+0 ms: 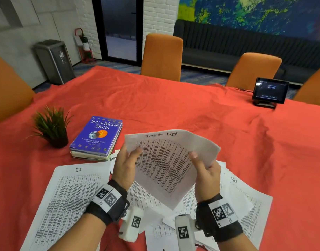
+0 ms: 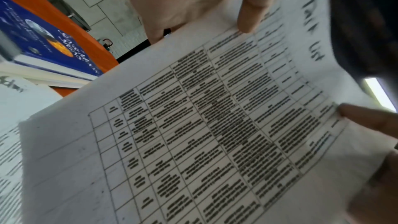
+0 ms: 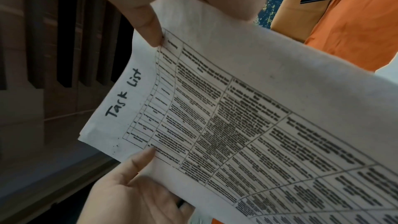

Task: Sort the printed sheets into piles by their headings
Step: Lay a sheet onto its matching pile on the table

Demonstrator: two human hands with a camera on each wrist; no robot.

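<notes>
A printed table sheet headed "Task List" (image 1: 166, 160) is held up above the table, slightly curled. My left hand (image 1: 132, 156) pinches its left edge with the thumb on the printed face, and my right hand (image 1: 200, 163) pinches its right edge the same way. In the left wrist view the Task List sheet (image 2: 215, 125) fills the frame under my left thumb (image 2: 249, 14). The heading on the Task List sheet (image 3: 237, 117) reads clearly in the right wrist view. A sheet headed "I.T" (image 1: 70, 196) lies flat at the left. Several loose sheets (image 1: 242, 200) lie under my hands.
A blue book (image 1: 97, 134) on a small stack and a potted plant (image 1: 54, 127) sit left of the sheets. A sheet corner with handwriting (image 1: 113, 158) peeks out beside the book. A tablet on a stand (image 1: 269, 91) is far right. Orange chairs (image 1: 161, 55) ring the red tablecloth (image 1: 173, 105).
</notes>
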